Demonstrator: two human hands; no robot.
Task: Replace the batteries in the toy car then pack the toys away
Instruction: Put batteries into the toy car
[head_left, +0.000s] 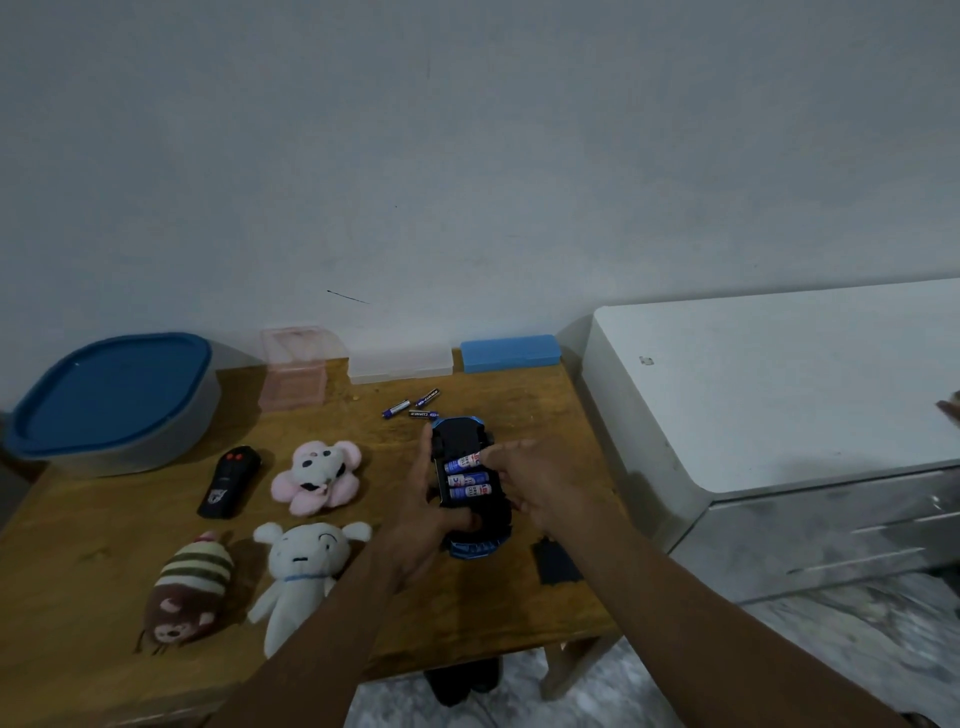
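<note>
The blue toy car (460, 431) lies upside down on the wooden table (104, 561), its battery bay open with three blue-and-white batteries (469, 479) inside. My left hand (421, 525) grips the car's left side, thumb across its underside. My right hand (540, 480) rests at the car's right side, its forefinger pressing the end of the top battery. Three dark loose batteries (413, 406) lie just beyond the car. A black battery cover (555, 561) lies on the table to the right.
Left of the car lie a black remote (228, 482), a pink plush (318, 477), a white plush (301, 577) and a striped brown plush (188, 592). A blue-lidded tub (111, 402), pink, clear and blue boxes line the back. A white cabinet (779, 395) stands right.
</note>
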